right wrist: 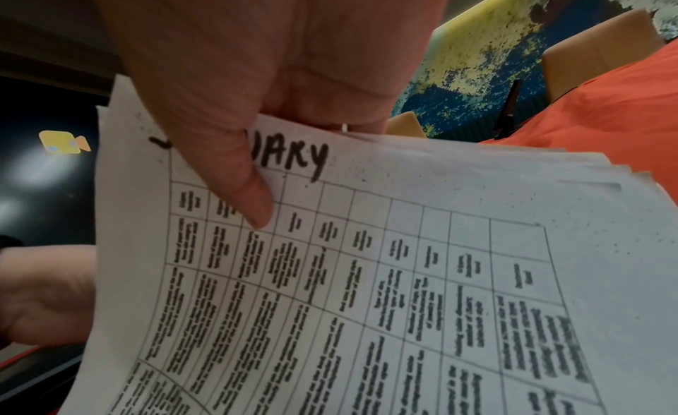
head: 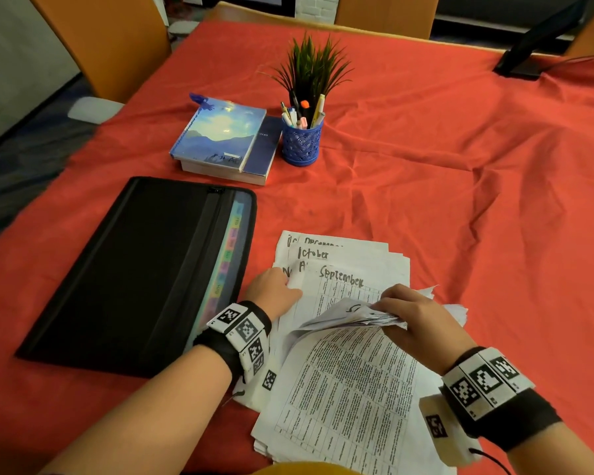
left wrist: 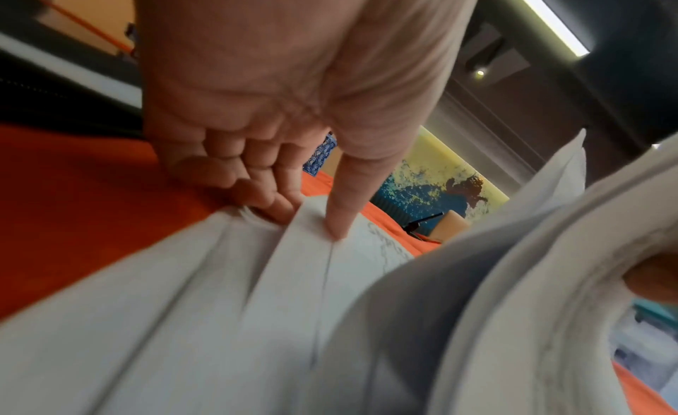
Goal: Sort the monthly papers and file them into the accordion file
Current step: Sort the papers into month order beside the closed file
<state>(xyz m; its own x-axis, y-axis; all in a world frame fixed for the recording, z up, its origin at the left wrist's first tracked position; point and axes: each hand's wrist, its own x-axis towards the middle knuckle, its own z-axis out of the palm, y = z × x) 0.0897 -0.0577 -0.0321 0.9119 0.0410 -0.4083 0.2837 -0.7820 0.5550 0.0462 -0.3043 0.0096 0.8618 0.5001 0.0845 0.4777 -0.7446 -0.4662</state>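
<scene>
A fanned pile of month-labelled papers (head: 350,269) lies on the red cloth, with "September", "October" and "December" showing. My left hand (head: 273,291) rests on the pile's left edge, fingers (left wrist: 257,189) curled under the sheet edges and thumb pressing on top. My right hand (head: 415,320) grips a lifted bundle of sheets (head: 354,317) bent up from the near stack; in the right wrist view the thumb lies over a sheet (right wrist: 366,276) headed "…UARY". The black accordion file (head: 134,269) lies flat to the left, its coloured tabs (head: 227,255) showing along the open right edge.
Books (head: 223,138) are stacked behind the file. Beside them stand a blue pen holder (head: 301,140) and a small green plant (head: 311,68). A black stand (head: 528,53) sits at the far right corner. Orange chairs (head: 100,42) line the table's far edges.
</scene>
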